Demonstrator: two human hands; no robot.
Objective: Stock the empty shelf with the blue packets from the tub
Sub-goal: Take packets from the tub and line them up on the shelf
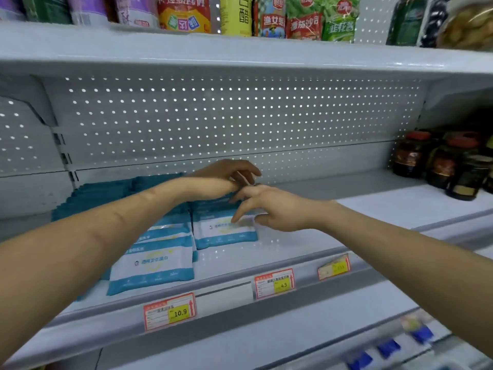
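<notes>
Several blue and white packets lie on the white shelf (306, 244) in stacks. One stack (153, 265) sits near the front edge, and another stack (225, 231) lies just to its right. More blue packets (101, 193) fill the back left. My left hand (229, 173) reaches over the right stack with its fingers loosely bent, holding nothing I can see. My right hand (269, 206) hovers at that stack's right side with its fingers spread and its fingertips at the top packet. The tub is out of view.
Dark jars with red lids (440, 161) stand at the shelf's right end. Price tags (170, 311) hang along the front rail. The shelf above (240, 54) holds bottles and sauce pouches. The perforated back panel (240, 116) closes the rear.
</notes>
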